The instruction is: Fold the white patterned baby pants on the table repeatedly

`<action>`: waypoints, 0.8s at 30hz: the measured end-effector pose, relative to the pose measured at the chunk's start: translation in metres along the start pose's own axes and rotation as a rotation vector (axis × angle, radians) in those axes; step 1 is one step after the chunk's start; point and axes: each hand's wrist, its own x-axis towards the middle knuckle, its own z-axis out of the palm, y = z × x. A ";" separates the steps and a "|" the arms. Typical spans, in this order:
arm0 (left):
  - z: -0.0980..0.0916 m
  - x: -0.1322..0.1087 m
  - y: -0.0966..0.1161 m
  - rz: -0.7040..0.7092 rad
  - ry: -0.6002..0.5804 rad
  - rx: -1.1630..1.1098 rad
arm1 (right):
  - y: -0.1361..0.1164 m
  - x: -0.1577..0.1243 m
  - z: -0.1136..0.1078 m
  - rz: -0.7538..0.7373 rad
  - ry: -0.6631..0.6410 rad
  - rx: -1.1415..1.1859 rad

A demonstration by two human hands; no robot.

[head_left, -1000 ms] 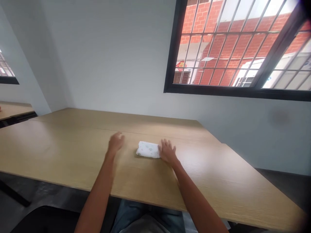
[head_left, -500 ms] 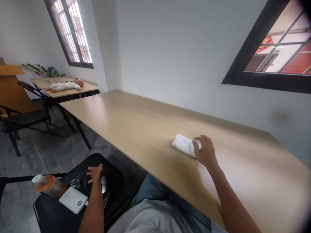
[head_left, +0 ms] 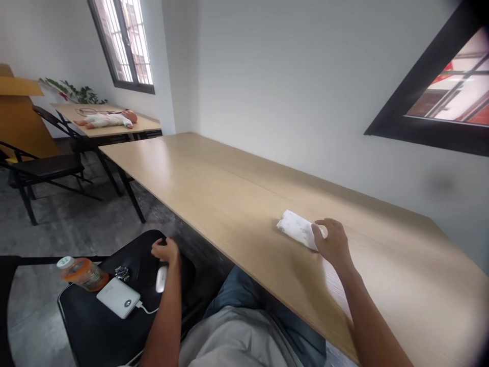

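On the wooden table [head_left: 229, 199] lies a soft white packet [head_left: 296, 228] with small grey prints. Its exact kind I cannot make out. My right hand [head_left: 333, 242] is curled round the packet's right end, thumb on the near side and fingers over the far side. My left hand [head_left: 167, 251] is low above the black chair seat [head_left: 91, 331], fingers loosely bent and apart, nothing visible in them. Close by it lie a dark flat object [head_left: 147, 269] and a small white rounded case [head_left: 161, 279].
Also on the chair are a white power bank [head_left: 118, 296] with a cable, a metal watch [head_left: 122, 273] and an orange bottle with a white lid [head_left: 86, 273]. A baby doll [head_left: 109, 119] lies on a farther table. Folding chairs [head_left: 46, 164] stand at the left.
My left hand has drawn its spread fingers in and shifted right over the seat, uncovering the dark flat object. My right hand has settled round the packet's end. The view has turned slightly.
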 end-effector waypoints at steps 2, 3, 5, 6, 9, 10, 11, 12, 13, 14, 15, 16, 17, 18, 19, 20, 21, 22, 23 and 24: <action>0.010 -0.027 0.023 0.106 -0.031 -0.089 | -0.002 -0.001 0.000 -0.018 0.002 0.037; 0.013 -0.040 0.035 0.144 -0.043 -0.135 | -0.002 -0.001 0.000 -0.026 0.003 0.054; 0.012 -0.065 0.064 0.206 -0.079 -0.270 | -0.002 -0.002 0.001 -0.035 -0.003 0.069; 0.008 -0.078 0.080 0.225 -0.141 -0.471 | -0.001 -0.002 0.001 -0.039 -0.009 0.065; -0.014 -0.119 0.129 0.267 -0.433 -0.924 | 0.002 -0.001 0.003 -0.060 -0.009 0.042; -0.023 -0.133 0.143 0.288 -0.516 -0.988 | 0.003 -0.001 0.004 -0.074 -0.003 0.037; -0.031 -0.147 0.154 0.296 -0.592 -1.025 | 0.003 -0.001 0.003 -0.088 0.009 0.035; -0.037 -0.160 0.163 0.289 -0.679 -1.034 | 0.002 -0.001 0.003 -0.102 0.021 0.039; -0.043 -0.172 0.168 0.268 -0.768 -1.022 | 0.001 -0.001 0.001 -0.116 0.031 0.045; -0.048 -0.183 0.171 0.240 -0.860 -0.995 | -0.001 -0.002 0.000 -0.129 0.043 0.055; -0.051 -0.192 0.172 0.212 -0.952 -0.958 | -0.003 -0.003 -0.003 -0.140 0.057 0.071; -0.053 -0.200 0.171 0.188 -1.038 -0.916 | -0.007 -0.003 -0.005 -0.147 0.065 0.097; -0.054 -0.207 0.169 0.170 -1.118 -0.869 | -0.010 -0.004 -0.007 -0.150 0.067 0.130; -0.054 -0.213 0.166 0.158 -1.194 -0.819 | -0.014 -0.005 -0.010 -0.150 0.066 0.163; -0.054 -0.219 0.163 0.152 -1.263 -0.771 | -0.018 -0.006 -0.012 -0.148 0.064 0.193; -0.053 -0.224 0.159 0.147 -1.324 -0.724 | -0.022 -0.006 -0.014 -0.147 0.062 0.214; -0.053 -0.229 0.155 0.143 -1.379 -0.677 | -0.025 -0.007 -0.015 -0.150 0.060 0.225; -0.052 -0.233 0.152 0.144 -1.433 -0.631 | -0.028 -0.007 -0.017 -0.159 0.063 0.227; -0.051 -0.238 0.148 0.146 -1.485 -0.588 | -0.031 -0.008 -0.018 -0.172 0.071 0.223; -0.049 -0.242 0.143 0.151 -1.532 -0.549 | -0.032 -0.009 -0.019 -0.184 0.078 0.218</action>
